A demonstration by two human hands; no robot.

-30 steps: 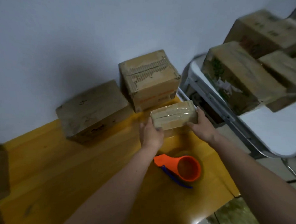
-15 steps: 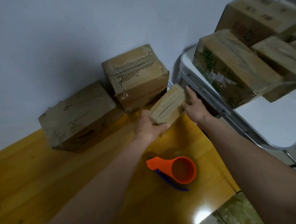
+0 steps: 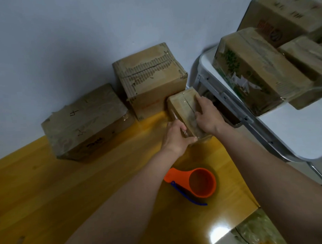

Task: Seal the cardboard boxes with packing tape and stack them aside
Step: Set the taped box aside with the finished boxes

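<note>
A small taped cardboard box [image 3: 183, 104] lies on the yellow wooden table [image 3: 103, 178], right beside a taller torn-topped box [image 3: 151, 80] at the wall. My left hand [image 3: 175, 137] grips the small box's near left corner. My right hand [image 3: 207, 114] lies flat on its top and right side, fingers stretched forward. An orange tape dispenser [image 3: 197, 182] with a blue blade arm sits on the table near my forearms. A flat wide box [image 3: 87, 122] with handwriting rests left of the tall one.
A white folding table [image 3: 299, 128] stands to the right, carrying several larger cardboard boxes [image 3: 255, 69]. A grey wall runs behind everything. The yellow table's right edge ends just past the dispenser, above a patterned floor [image 3: 260, 229].
Both hands carried the small box from mid-air down and turned it lengthwise, setting it on the table against the tall box. The view has shifted closer.
</note>
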